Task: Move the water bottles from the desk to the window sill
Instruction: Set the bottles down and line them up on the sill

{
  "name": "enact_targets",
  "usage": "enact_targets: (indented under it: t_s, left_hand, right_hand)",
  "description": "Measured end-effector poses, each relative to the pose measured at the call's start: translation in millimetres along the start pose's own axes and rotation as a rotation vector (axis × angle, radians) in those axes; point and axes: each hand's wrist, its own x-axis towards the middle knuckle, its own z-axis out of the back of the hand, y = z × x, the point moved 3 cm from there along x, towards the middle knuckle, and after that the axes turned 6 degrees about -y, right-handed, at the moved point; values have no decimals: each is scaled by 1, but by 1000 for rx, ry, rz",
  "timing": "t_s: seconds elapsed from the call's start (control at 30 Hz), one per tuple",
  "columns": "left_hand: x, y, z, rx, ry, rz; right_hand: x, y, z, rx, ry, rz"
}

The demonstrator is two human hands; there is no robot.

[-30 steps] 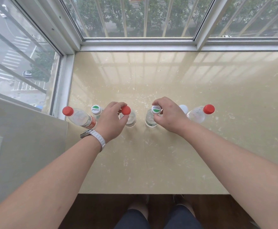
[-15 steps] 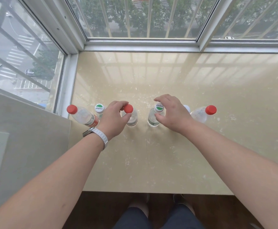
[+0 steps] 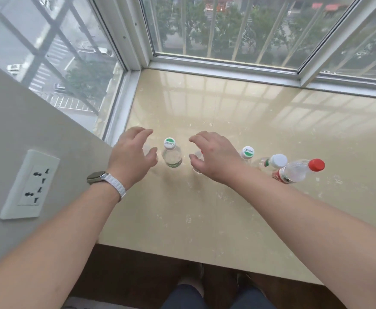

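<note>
A: What's leftmost?

B: A socket [image 3: 29, 185] on the wall, then the left hand [image 3: 131, 158], fingers spread wide, holding nothing.

A: And the bottles?

B: Upright in a row on the sill [image 3: 260, 130]: a green-cap bottle [image 3: 171, 152] between the hands, the right hand [image 3: 213, 156] equally loose and empty, more bottles beyond, ending with a red-cap bottle [image 3: 298, 172].

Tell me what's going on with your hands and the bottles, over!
Left hand open, right hand open, both empty. Bottles upright on the window sill. Nothing in the way.
</note>
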Motion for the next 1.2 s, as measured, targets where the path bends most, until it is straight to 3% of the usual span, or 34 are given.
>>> enact_targets:
  t_s: [0.27,0.57,0.8,1.2]
  left_hand:
    - [5,44,-11,61,39,90]
    - [13,50,-21,1,5,103]
    - [11,44,-20,-30,0,64]
    - [10,26,-30,-61,55,15]
  right_hand:
    - [37,15,-35,-120,153,47]
    - [55,20,-54,-77,217,68]
    - [64,23,-39,-2,143,40]
    - [44,5,-38,-19,222,-22]
